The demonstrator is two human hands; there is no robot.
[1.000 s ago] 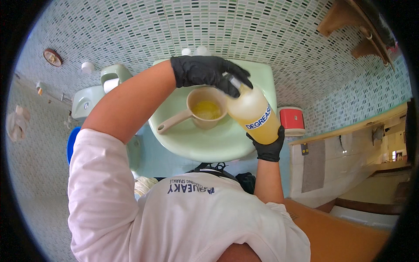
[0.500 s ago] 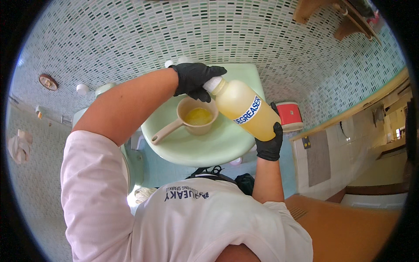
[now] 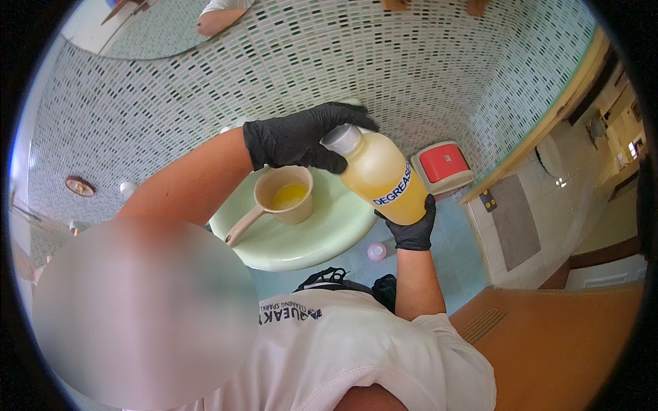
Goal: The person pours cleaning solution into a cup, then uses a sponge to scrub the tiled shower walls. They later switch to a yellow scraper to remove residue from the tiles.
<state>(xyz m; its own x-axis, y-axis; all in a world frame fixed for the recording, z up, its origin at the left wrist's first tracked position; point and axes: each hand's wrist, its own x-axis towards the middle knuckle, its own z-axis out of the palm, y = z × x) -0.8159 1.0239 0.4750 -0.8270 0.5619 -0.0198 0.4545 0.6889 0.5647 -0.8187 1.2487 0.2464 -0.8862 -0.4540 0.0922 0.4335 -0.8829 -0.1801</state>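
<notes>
A clear plastic bottle (image 3: 378, 175) of yellow liquid with a dark-lettered label is tilted, its top toward the upper left. My right hand (image 3: 413, 227), in a black glove, is closed round its base from below. At the other end, my left hand (image 3: 295, 139), also black-gloved, has its thumb and fingers around the whitish cap (image 3: 341, 139). The cap sits on the bottle's neck. Below my left hand a beige dipper (image 3: 296, 209) with a long handle rests on the pale green sink (image 3: 329, 231). Some yellow liquid (image 3: 288, 196) lies in the dipper.
A red and white bin (image 3: 444, 166) stands right of the sink by the tiled wall (image 3: 439, 89). On the blue floor is a small pinkish round container (image 3: 376, 251). A grey mat (image 3: 514, 222) lies past the doorway. At upper left hangs a mirror (image 3: 161, 31).
The bottle has become more upright, and my right hand has shifted slightly left and lower with it. My left hand stays at the cap. The view has tilted, bringing in the mirror.
</notes>
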